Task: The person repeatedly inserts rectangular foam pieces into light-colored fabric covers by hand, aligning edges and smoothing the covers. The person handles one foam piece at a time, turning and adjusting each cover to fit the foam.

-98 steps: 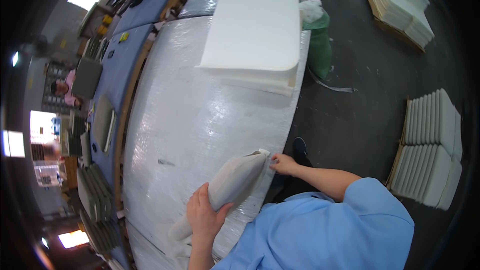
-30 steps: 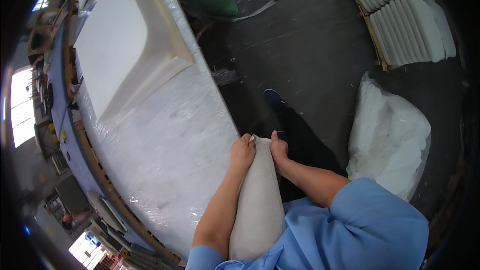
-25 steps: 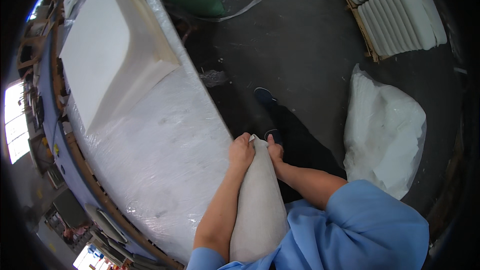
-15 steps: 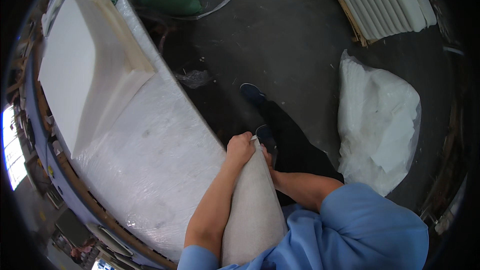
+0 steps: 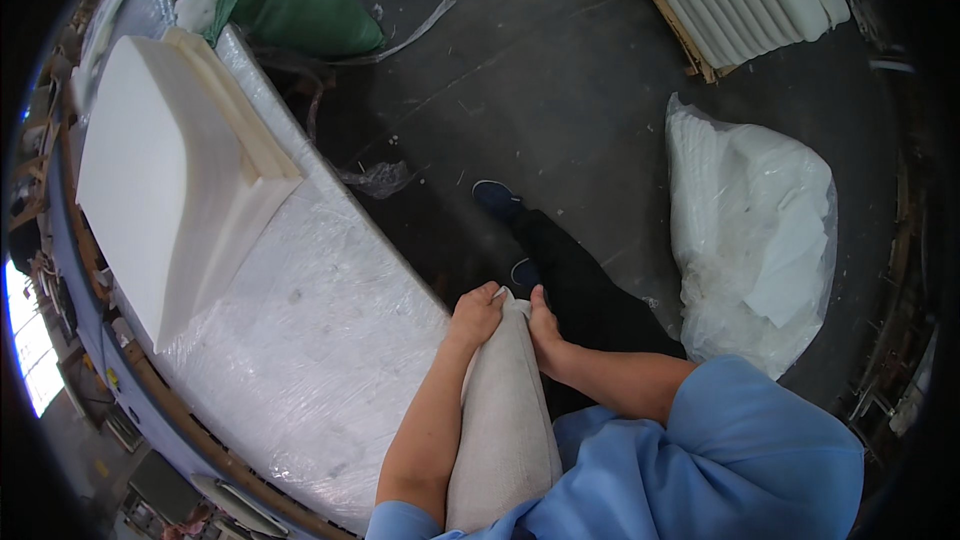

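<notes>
As the beige cushion (image 5: 505, 440) is held against the blue shirt (image 5: 700, 450), just beside the wrapped table (image 5: 320, 340), the cushion's far end is clasped by the L hand (image 5: 477, 313); R hand (image 5: 545, 332) is pressed alongside, fingers hidden, grip unclear. Prob. light & soft; best held at far edges.

The cushion (image 5: 503, 430) is greyish beige (quite pale), the shirt (image 5: 700, 450) light blue.

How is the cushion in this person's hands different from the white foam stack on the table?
The cushion has a greyish woven cover; the foam stack is smooth, white and cream. The cushion is between the left hand and right hand; the foam stack lies on the table. Both are pale.
</notes>
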Tool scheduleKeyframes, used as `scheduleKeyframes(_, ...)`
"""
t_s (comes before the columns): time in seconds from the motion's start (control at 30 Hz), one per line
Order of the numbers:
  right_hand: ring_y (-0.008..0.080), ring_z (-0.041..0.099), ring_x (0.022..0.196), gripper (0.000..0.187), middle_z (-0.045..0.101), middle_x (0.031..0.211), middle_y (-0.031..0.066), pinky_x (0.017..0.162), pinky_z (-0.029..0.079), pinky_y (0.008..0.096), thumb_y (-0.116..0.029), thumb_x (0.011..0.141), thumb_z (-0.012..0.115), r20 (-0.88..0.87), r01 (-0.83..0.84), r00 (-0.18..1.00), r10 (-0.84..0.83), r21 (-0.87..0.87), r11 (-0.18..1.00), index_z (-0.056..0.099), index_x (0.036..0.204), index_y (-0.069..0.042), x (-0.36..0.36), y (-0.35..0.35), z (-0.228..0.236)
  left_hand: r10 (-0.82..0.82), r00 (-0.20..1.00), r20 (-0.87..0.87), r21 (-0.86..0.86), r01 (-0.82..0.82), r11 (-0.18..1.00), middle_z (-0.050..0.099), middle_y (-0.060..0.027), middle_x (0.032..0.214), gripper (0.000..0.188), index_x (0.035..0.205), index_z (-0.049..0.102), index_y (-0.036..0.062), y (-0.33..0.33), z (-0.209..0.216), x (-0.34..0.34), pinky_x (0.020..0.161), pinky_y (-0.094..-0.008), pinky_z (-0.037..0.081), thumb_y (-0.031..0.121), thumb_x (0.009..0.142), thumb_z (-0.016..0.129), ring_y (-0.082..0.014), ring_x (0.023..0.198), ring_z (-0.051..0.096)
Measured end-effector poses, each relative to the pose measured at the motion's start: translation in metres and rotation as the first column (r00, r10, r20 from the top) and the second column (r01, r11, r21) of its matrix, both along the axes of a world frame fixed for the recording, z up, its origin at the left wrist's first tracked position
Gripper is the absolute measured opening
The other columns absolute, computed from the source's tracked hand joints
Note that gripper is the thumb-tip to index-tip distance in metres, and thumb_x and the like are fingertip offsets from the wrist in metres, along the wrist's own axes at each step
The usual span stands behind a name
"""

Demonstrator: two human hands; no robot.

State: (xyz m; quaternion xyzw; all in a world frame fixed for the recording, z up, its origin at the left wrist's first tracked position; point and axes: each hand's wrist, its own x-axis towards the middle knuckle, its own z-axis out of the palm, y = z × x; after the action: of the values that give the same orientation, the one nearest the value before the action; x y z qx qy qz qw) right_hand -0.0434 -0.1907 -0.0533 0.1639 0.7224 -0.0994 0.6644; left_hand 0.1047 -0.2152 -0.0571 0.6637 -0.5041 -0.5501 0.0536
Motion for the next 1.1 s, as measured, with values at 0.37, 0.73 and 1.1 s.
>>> scheduleKeyframes(0.37, 0.0381, 0.070, 0.112, 0.051, 0.074, 0.115, 0.0233, 0.095, 0.052, 0.0443, -0.047, 0.102, 0.060, -0.399, -0.458, 0.817, 0.416, -0.011, 0.889, 0.076, 0.106, 0.001, 0.002, 0.013, -0.030, 0.013, 0.997, -0.078, 0.253, 0.007, 0.968, 0.060, -0.0270, 0.141, 0.057, 0.137, 0.061, -0.0075, -0.006, -0.003, -0.001, 0.116, -0.0400, 0.041, 0.038, 0.104, 0.055, -0.0408, 0.136, 0.054)
scheduleKeyframes(0.73, 0.0412, 0.070, 0.107, 0.047, 0.074, 0.113, 0.0228, 0.092, 0.051, 0.0462, -0.044, 0.098, 0.063, -0.415, -0.738, 0.636, 0.650, -0.083, 0.669, 0.077, 0.105, 0.000, -0.004, 0.001, -0.044, -0.138, 0.990, -0.042, 0.204, 0.143, 0.968, 0.065, -0.0273, 0.132, 0.050, 0.121, 0.070, -0.0045, 0.009, -0.033, -0.017, 0.110, -0.0451, 0.046, 0.035, 0.103, 0.046, -0.0406, 0.127, 0.060)
scheduleKeyframes(1.1, 0.0395, 0.070, 0.110, 0.048, 0.074, 0.116, 0.0217, 0.092, 0.051, 0.0448, -0.046, 0.094, 0.064, -0.386, -0.664, 0.723, 0.573, -0.161, 0.730, 0.077, 0.111, -0.003, -0.002, 0.010, -0.054, 0.284, 0.946, -0.157, 0.547, -0.157, 0.823, 0.063, -0.0290, 0.135, 0.063, 0.134, 0.057, -0.0110, -0.015, 0.024, 0.000, 0.109, -0.0419, 0.046, 0.042, 0.100, 0.061, -0.0371, 0.126, 0.061)
